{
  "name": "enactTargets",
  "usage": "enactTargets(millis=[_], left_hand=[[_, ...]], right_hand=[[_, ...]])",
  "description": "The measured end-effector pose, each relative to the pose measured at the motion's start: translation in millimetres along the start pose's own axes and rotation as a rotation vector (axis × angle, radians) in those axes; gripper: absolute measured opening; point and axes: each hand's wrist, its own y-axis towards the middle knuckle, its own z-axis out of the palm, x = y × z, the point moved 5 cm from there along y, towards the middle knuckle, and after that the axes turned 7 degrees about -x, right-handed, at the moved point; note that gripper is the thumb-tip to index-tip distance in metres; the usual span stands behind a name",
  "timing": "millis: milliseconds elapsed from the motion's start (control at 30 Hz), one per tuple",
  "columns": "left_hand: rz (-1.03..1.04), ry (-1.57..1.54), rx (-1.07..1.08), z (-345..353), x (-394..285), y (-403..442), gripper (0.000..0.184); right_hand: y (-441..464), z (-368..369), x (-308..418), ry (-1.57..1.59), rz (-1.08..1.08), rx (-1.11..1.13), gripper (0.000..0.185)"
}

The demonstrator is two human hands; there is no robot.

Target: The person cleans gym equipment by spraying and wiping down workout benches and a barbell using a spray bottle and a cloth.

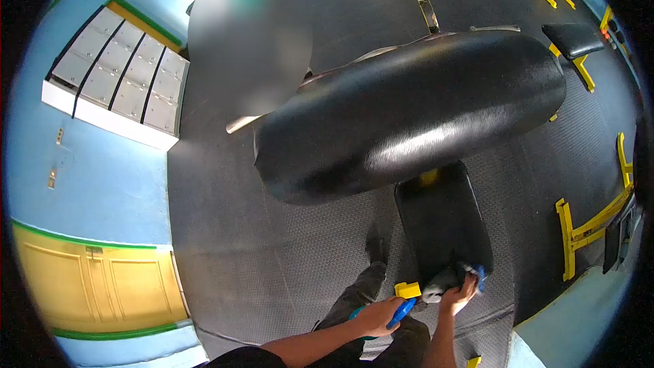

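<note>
My left hand (pixel 380 317) is closed around a blue handle (pixel 403 312), beside a yellow metal part (pixel 407 290) of the bench. My right hand (pixel 460 294) grips a grey and blue cloth (pixel 444 285), which lies against the near end of a black padded bench seat (pixel 443 221). What the blue handle belongs to is mostly hidden by my left hand. Beyond the seat stretches a large black padded cylinder (pixel 415 109) with a glossy surface.
Yellow-framed equipment (pixel 567 238) stands at the right, with a small black padded bench (pixel 574 39) farther back. White lockers (pixel 126 61) and yellow cabinet doors (pixel 102 284) line the left wall. A blurred area covers the upper middle. Black textured matting (pixel 225 232) covers the floor.
</note>
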Motion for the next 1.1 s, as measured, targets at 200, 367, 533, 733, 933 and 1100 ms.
enactTargets(millis=[200, 367, 533, 733, 933, 1100], left_hand=[[-0.066, -0.096, -0.056, 35, 9, -28, 0.058], [-0.016, -0.125, -0.337, 47, 22, -66, 0.059], [-0.122, -0.153, -0.287, 31, 23, -85, 0.056], [-0.174, -0.226, -0.339, 30, 34, -80, 0.059], [-0.260, -0.322, -0.410, 33, 50, -89, 0.056], [-0.218, -0.296, -0.427, 29, 71, -87, 0.055]], right_hand=[[-41, 18, 0, 0.010, -0.070, -0.266, 0.053], [-132, 8, 58, 0.194, 0.327, 0.112, 0.045], [-60, -75, 77, 0.513, 0.253, 0.249, 0.026], [-31, -45, 79, 0.063, -0.449, 0.622, 0.044], [-31, 20, 119, -0.505, -0.718, 0.575, 0.062], [42, 115, 219, -0.513, -0.839, 0.591, 0.058]])
